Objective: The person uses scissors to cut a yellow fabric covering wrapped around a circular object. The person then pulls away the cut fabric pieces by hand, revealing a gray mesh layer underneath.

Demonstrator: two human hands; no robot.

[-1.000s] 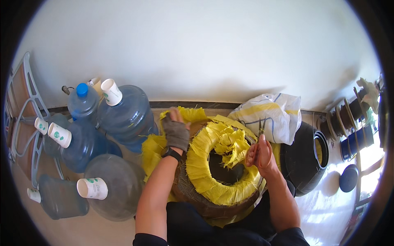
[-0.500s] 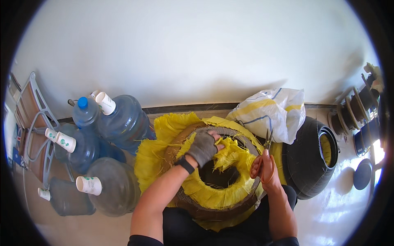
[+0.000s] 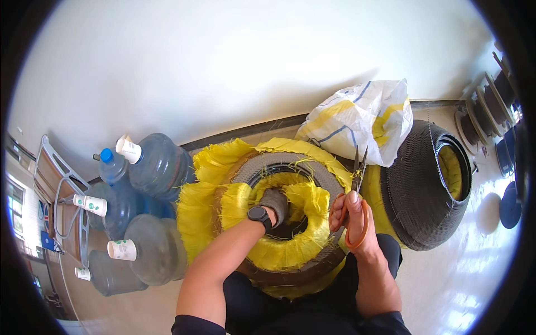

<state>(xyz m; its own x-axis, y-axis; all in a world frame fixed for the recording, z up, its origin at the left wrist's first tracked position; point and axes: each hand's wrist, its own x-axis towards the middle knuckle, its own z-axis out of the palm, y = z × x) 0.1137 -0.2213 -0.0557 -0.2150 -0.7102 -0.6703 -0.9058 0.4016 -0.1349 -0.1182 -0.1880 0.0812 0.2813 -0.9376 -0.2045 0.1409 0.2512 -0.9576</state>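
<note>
A thick coil roll (image 3: 321, 167), brown and grey-black, lies between my knees with frayed yellow woven wrapping (image 3: 287, 259) around its outside and through its hole. My left hand (image 3: 274, 205), in a grey glove with a black watch at the wrist, reaches down into the centre hole. Its fingers are hidden inside, so its grip cannot be made out. At the coil's right side my right hand (image 3: 356, 223) is closed around orange-handled scissors (image 3: 359, 174). Their blades point up and away from me, slightly apart, clear of the wrapping.
A white sack (image 3: 357, 120) with yellow and blue stripes stands behind the coil against the wall. To the right sits a black ribbed roll (image 3: 427, 195) with yellow lining. Several large water bottles (image 3: 159, 167) topped with paper cups crowd the left, near a folding chair (image 3: 61, 195).
My left hand has gone from the coil's upper rim down into its hole. The inner wrapping has shifted with it. The scissors stay in my right hand; the whole view has tilted.
</note>
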